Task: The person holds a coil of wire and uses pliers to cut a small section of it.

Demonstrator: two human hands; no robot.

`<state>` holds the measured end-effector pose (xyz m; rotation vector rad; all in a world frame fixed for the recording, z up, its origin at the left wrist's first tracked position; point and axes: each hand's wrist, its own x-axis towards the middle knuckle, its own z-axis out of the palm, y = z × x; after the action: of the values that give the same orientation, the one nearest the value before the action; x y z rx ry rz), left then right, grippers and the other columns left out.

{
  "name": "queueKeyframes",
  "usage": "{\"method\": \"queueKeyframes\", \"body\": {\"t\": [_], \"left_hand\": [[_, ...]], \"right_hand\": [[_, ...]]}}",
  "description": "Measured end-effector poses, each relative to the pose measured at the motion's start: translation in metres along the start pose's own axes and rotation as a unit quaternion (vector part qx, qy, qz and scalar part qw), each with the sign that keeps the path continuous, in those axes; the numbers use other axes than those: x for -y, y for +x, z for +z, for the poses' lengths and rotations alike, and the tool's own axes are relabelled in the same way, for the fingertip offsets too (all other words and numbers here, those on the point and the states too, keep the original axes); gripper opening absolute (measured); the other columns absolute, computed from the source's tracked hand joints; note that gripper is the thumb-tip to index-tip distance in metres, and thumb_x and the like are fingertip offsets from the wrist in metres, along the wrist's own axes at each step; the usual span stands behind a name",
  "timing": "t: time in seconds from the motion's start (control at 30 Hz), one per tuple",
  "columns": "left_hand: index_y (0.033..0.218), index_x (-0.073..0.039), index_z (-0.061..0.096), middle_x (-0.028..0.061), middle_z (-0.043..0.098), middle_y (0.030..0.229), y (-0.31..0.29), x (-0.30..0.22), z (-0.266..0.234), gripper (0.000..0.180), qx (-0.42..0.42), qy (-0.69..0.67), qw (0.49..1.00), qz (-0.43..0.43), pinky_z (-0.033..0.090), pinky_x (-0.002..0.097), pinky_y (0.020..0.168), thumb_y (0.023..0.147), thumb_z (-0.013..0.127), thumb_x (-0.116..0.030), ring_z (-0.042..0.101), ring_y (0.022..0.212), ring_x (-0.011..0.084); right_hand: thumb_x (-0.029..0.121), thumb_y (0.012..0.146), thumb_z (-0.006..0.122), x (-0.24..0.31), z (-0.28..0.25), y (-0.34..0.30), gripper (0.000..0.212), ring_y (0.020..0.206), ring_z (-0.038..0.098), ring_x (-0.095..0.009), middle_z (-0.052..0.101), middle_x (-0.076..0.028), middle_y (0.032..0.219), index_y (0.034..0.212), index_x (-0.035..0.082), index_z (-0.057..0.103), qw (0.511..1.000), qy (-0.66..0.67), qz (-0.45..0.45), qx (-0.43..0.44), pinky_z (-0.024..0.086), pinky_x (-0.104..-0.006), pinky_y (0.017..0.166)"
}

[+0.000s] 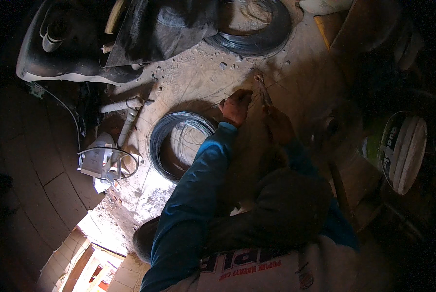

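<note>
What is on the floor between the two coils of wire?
In the head view, mostly bare, dusty concrete floor with small stones lies between the near wire coil and the far wire coil; thin loose wire strands cross it.

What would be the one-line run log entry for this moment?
left hand: closed on thin wire | right hand: holds pliers | wire coil: on floor, beside left forearm | second coil: farther away

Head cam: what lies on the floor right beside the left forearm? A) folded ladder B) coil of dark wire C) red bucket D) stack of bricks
B: a round coil of dark wire lies flat on the dusty floor, just left of the blue-sleeved left forearm; the left hand is past it.
</note>
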<state>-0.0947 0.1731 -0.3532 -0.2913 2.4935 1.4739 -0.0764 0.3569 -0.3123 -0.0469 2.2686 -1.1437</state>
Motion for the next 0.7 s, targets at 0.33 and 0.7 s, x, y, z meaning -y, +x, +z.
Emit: {"method": "queueKeyframes", "body": {"t": [0.33, 0.7], "left_hand": [[0.106, -0.009, 0.064, 0.0087, 0.066, 0.100, 0.001, -0.018, 0.009, 0.027, 0.018, -0.055, 0.998, -0.004, 0.047, 0.0330, 0.082, 0.085, 0.061, -0.026, 0.063, 0.091, 0.0194], [0.106, -0.009, 0.058, 0.0077, 0.064, 0.096, -0.001, -0.008, 0.001, 0.049, -0.010, 0.015, 0.998, -0.064, 0.044, 0.0349, 0.081, 0.068, 0.076, -0.033, 0.061, 0.088, 0.0223]], "right_hand": [[0.029, 0.092, 0.046, -0.088, 0.001, 0.003, 0.042, 0.101, 0.057, -0.032, 0.058, -0.019, 0.113, 0.127, 0.005, 0.047, 0.968, -0.178, -0.132, -0.121, 0.045, -0.0395, 0.087], [0.026, 0.093, 0.044, -0.060, -0.003, -0.030, 0.043, 0.108, 0.052, -0.027, 0.052, -0.017, 0.122, 0.129, 0.003, 0.046, 0.990, -0.108, -0.014, 0.086, 0.042, -0.0348, 0.093]]}}
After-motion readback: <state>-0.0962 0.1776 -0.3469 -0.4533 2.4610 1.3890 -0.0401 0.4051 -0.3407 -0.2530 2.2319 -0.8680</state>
